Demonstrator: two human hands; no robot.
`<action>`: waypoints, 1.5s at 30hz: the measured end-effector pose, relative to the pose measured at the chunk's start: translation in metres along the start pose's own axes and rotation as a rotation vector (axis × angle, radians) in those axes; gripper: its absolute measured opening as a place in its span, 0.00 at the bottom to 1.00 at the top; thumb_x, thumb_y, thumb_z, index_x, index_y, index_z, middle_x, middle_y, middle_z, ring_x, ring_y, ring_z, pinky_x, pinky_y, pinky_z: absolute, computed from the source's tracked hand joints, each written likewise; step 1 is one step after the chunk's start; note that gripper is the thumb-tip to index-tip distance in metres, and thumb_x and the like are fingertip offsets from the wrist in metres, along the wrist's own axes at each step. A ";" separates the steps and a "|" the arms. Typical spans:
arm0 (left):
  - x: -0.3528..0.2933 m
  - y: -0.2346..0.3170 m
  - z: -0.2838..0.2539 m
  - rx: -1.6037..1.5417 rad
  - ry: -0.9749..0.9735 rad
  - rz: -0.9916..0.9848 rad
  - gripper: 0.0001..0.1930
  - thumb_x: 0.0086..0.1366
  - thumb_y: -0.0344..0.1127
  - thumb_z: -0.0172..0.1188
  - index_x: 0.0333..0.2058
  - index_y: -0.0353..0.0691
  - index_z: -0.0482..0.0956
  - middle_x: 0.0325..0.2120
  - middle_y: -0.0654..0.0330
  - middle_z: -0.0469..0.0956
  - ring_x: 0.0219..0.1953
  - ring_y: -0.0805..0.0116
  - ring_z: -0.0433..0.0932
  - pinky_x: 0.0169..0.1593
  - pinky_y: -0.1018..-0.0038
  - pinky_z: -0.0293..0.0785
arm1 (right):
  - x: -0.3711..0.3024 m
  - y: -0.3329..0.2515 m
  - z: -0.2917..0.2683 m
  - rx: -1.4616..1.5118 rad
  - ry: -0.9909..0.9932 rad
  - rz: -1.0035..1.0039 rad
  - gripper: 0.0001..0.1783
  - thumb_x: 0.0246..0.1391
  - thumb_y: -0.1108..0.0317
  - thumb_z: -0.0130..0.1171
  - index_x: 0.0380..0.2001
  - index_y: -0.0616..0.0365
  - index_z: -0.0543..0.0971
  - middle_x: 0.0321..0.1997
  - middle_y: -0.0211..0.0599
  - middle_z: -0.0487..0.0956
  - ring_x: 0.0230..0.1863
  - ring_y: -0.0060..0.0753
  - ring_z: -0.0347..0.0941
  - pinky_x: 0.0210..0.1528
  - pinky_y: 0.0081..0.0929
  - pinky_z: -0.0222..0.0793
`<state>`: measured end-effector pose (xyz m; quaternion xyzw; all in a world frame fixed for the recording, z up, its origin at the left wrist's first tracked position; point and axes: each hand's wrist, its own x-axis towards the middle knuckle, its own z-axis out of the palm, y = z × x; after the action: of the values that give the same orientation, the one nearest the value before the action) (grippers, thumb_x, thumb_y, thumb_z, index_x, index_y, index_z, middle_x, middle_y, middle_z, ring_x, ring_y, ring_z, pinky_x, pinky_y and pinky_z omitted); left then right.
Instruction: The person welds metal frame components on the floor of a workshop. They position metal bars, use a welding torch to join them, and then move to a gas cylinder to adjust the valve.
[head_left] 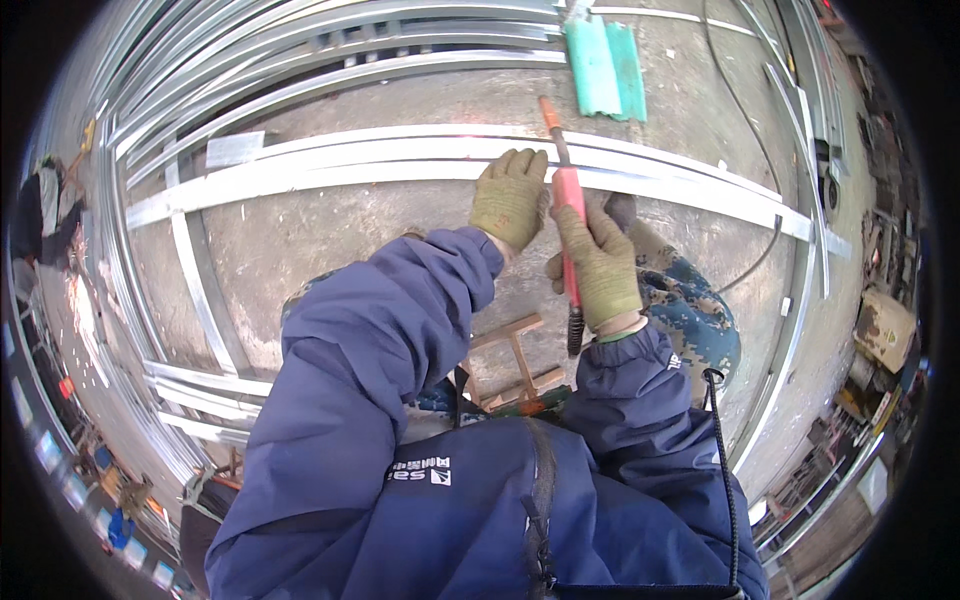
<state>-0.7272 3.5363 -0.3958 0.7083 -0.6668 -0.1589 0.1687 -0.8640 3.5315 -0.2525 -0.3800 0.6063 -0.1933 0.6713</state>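
From left to right, we rest our gloved left hand [510, 197] open on the long steel rail [300, 175] running left-right, while just beside it our right hand [600, 265] is closed around the red welding torch [567, 200], its long axis pointing far toward the rail.

a metal fabrication yard: steel frame bars [400, 160] on bare concrete floor [330, 230].
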 end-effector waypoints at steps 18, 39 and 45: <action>0.110 -0.050 0.047 -0.023 -0.494 0.133 0.18 0.68 0.39 0.60 0.53 0.38 0.79 0.42 0.50 0.84 0.41 0.53 0.85 0.45 0.60 0.80 | 0.004 -0.004 -0.025 0.139 -0.065 -0.011 0.30 0.68 0.58 0.63 0.69 0.56 0.72 0.35 0.26 0.77 0.25 0.16 0.71 0.27 0.20 0.69; -0.052 0.004 -0.084 -0.669 -0.506 -0.625 0.22 0.75 0.47 0.51 0.54 0.35 0.81 0.43 0.48 0.83 0.46 0.57 0.82 0.51 0.64 0.75 | 0.014 0.038 0.005 -0.097 -0.223 0.198 0.28 0.67 0.49 0.62 0.61 0.55 0.79 0.34 0.29 0.81 0.20 0.21 0.75 0.19 0.22 0.67; -0.078 0.000 -0.071 -1.095 -0.389 -0.780 0.26 0.76 0.52 0.53 0.53 0.31 0.80 0.41 0.54 0.81 0.42 0.65 0.77 0.48 0.70 0.74 | 0.017 0.058 0.022 -0.135 -0.248 0.247 0.26 0.70 0.51 0.60 0.62 0.56 0.78 0.32 0.31 0.80 0.21 0.23 0.75 0.20 0.23 0.68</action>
<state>-0.6997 3.6156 -0.3329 0.6678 -0.2058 -0.6448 0.3096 -0.8516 3.5624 -0.3074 -0.3675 0.5723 -0.0199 0.7328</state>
